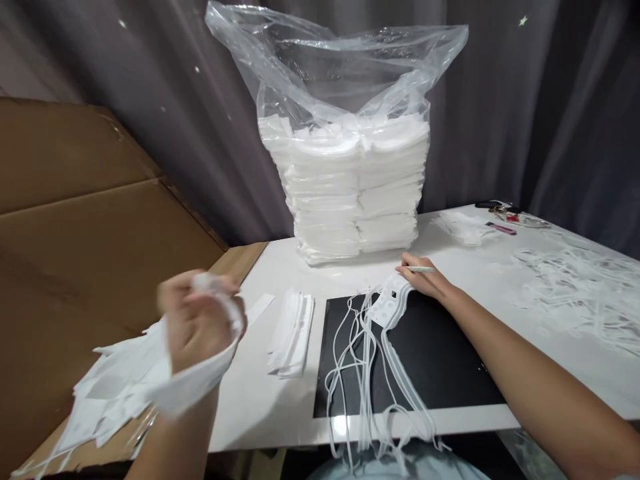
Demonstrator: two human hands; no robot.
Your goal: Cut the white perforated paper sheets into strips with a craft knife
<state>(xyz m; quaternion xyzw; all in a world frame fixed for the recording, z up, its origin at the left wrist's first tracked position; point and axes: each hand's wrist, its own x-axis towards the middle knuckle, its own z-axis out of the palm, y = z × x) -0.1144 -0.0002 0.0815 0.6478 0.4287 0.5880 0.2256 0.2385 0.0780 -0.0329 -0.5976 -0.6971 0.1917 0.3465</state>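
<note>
My left hand (203, 320) is raised at the left, blurred by motion, its fingers closed on a white fabric strip (187, 387) that loops round and hangs below the wrist. Over the far edge of a black mat (445, 360), my right hand (420, 275) is closed round a thin pale stick (421, 269) whose kind I cannot make out. The same fingers touch the top of a white piece with holes (385, 308). From that piece long white cords (367, 380) trail across the mat and over the table's front edge.
A clear plastic bag (357, 193) with stacked white cloth stands behind the mat. Folded white strips (293, 333) lie left of it. White pieces (117, 380) are heaped by a cardboard box (75, 253). Tangled white straps (585, 287) and a pink-handled item (501, 229) lie right.
</note>
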